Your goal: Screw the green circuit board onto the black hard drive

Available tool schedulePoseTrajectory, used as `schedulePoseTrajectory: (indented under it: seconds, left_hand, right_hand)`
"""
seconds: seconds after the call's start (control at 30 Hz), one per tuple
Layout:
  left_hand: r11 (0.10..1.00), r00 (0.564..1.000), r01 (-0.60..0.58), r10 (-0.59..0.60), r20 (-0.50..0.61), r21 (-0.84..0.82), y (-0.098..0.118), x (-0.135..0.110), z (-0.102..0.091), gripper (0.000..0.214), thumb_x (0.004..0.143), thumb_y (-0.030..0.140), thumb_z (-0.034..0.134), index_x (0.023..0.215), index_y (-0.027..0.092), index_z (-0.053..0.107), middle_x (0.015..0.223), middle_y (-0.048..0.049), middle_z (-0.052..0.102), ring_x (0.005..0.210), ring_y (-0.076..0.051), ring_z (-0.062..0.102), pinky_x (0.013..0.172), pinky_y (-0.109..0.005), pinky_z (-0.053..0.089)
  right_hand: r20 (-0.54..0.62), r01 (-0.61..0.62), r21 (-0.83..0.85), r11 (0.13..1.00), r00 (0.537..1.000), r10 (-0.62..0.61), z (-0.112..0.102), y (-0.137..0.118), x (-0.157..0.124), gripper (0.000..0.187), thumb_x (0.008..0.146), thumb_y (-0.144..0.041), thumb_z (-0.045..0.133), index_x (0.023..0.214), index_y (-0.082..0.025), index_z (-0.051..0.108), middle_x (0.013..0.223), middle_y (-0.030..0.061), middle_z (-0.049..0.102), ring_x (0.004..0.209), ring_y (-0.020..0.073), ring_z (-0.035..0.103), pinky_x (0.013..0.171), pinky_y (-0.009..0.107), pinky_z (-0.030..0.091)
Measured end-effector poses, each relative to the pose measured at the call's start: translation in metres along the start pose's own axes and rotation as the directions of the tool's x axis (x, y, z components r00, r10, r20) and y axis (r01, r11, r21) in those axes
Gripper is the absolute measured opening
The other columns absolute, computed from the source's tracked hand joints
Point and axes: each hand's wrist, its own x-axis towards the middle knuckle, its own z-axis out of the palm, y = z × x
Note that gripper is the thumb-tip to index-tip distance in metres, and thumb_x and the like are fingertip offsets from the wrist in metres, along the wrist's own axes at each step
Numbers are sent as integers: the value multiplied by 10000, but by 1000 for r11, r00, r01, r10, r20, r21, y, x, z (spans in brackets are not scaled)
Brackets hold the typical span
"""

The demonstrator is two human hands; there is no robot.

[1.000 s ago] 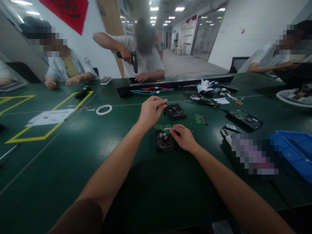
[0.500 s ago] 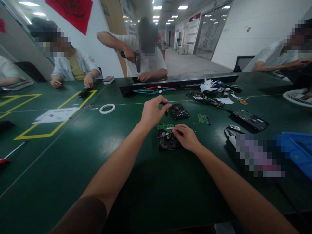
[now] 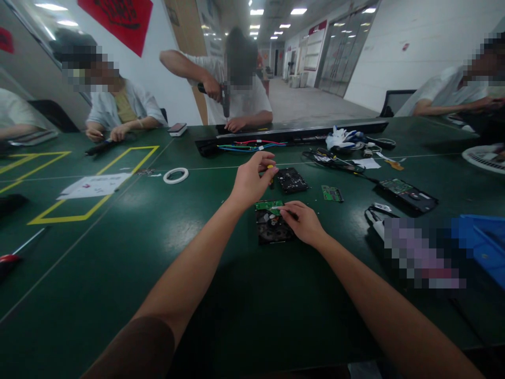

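Observation:
My left hand [image 3: 254, 180] is closed, pinching a small screwdriver [image 3: 270, 168] with a yellow top and dark shaft, held upright above a hard drive [image 3: 274, 230]. A green circuit board [image 3: 268, 206] lies across the drive's far end. Fingers pressed together, my right hand [image 3: 303, 222] rests at the right side of this board and drive. A small pale piece shows at its fingertips, too small to name. Just beyond, a second hard drive [image 3: 292, 180] lies flat, and a loose green circuit board [image 3: 332, 193] is to its right.
A third drive [image 3: 408, 195], a blue bin [image 3: 483, 252] and cables [image 3: 333, 161] lie to the right. A tape roll [image 3: 175, 176] and paper [image 3: 94, 186] are at left. Across the table, one person works with a power drill [image 3: 225, 100]; other people sit at both sides.
Both my hands stay nearly in place; the screwdriver's yellow top now shows between my left fingers. The person at the far left has drawn a dark tool leftward, hands closer together.

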Motion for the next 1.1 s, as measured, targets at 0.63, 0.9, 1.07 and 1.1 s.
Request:
schedulePoseTrajectory:
  seconds: [0.63,0.9,1.07,1.1]
  left_hand:
    - [744,924,382,-310,224,-547,8,-4,11,116,888,291,682,959,200,693,919,-34,647,846,-145,637,681,-277,615]
    - [660,901,427,-367,231,-618,8,-3,14,100,908,263,594,962,197,645,898,-34,658,871,-158,679,823,-384,626]
    - [657,899,426,-381,214,-622,9,-3,16,87,928,263,574,920,184,609,862,-36,654,824,-152,664,726,-313,611]
    - [654,898,429,-381,218,-623,10,-3,17,93,937,263,572,911,180,607,855,-38,649,815,-151,658,706,-301,606]
  right_hand:
    - [-12,13,11,1000,1000,-13,-1,-3,0,240,994,-359,594,1104,-254,781,1125,85,727,1071,237,693,973,399,554]
    - [-4,4,-3,1000,1000,-4,0,-1,0,251,992,-368,593,1123,-264,780,1152,87,727,1099,247,686,997,419,549]
    - [-2,6,-1,1000,1000,-6,0,-1,0,251,991,-373,593,1118,-265,780,1155,83,727,1095,246,687,994,415,552]
    - [-1,7,-2,1000,1000,-7,-1,-1,0,251,991,-372,593,1117,-262,780,1155,85,726,1094,247,687,994,417,552]
